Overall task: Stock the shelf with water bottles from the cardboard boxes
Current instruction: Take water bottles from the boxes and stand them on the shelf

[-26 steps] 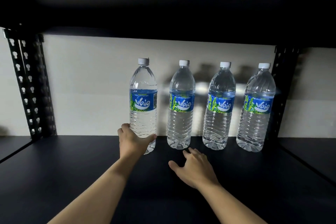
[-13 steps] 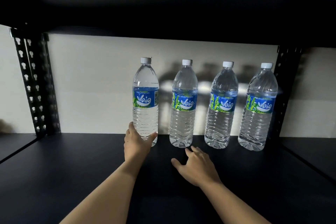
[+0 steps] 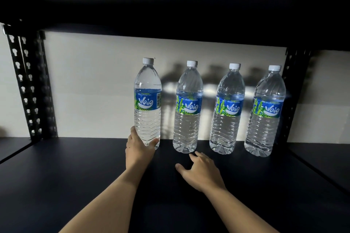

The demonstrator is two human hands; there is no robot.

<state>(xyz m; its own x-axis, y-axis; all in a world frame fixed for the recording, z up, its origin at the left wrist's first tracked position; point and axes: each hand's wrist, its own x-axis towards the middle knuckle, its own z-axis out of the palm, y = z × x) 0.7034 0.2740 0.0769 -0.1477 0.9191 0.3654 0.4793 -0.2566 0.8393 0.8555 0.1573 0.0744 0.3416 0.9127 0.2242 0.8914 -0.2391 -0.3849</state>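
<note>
**Left hand grips a bottle low down; right hand holds nothing**

Your left hand is wrapped around the bottom of the held bottle. The thumb sits on the bottle's right side and the fingers curl round its left. The bottle stands upright with its white cap on and its blue label facing you. Your hand hides the base, so you cannot tell whether it touches the shelf.

Your right hand is palm down over the dark shelf board, its fingers loosely spread and holding nothing. Just beyond those fingertips stands the second bottle, close to them but apart. To the right of the fingertips and further back stand the third bottle and then the fourth bottle. All three are upright in a row along the back edge, with gaps between them.

Behind the row is a pale wall, which carries the bottles' grey shadows and a bright streak of light. Far to the left of your left fingers rises the left upright, black metal punched with keyhole slots. The right upright stands just past the fourth bottle. The upper shelf hangs dark overhead, well above the caps.
</note>
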